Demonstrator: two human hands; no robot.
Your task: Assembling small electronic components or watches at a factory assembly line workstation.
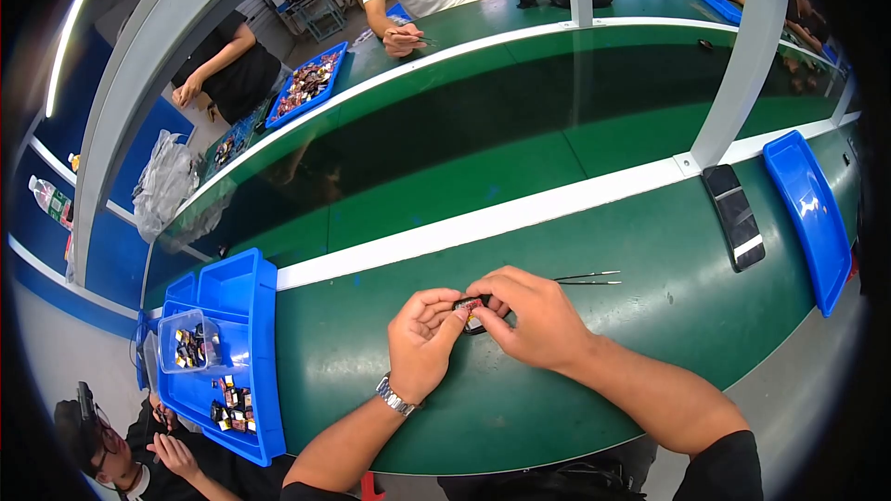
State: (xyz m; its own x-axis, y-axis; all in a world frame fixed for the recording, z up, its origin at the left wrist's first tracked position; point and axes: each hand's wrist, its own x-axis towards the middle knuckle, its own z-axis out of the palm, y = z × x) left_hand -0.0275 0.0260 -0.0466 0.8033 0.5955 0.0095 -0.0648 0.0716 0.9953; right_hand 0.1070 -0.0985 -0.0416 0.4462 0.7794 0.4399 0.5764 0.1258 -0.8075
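In front of me, above the green tabletop point(353, 353), both my hands pinch a small black rectangular piece with red and yellow parts point(474, 316). My left hand point(422, 339), with a metal watch at its wrist, closes on the left side of it. Fingers and thumb of my right hand point(534, 315) grip its right side and top. Much of the piece is covered by the fingers. Two thin dark prongs with pale tips, like tweezers point(589, 278), stick out beyond my right hand; their other end is hidden, and I cannot tell whether they lie on the table.
To the left stands a blue divided tray point(267, 353) with small dark pieces and a clear plastic box point(176, 362). A black phone-like slab point(733, 218) and a blue tray point(807, 223) lie right. A white rail point(483, 223) crosses behind; several people work nearby.
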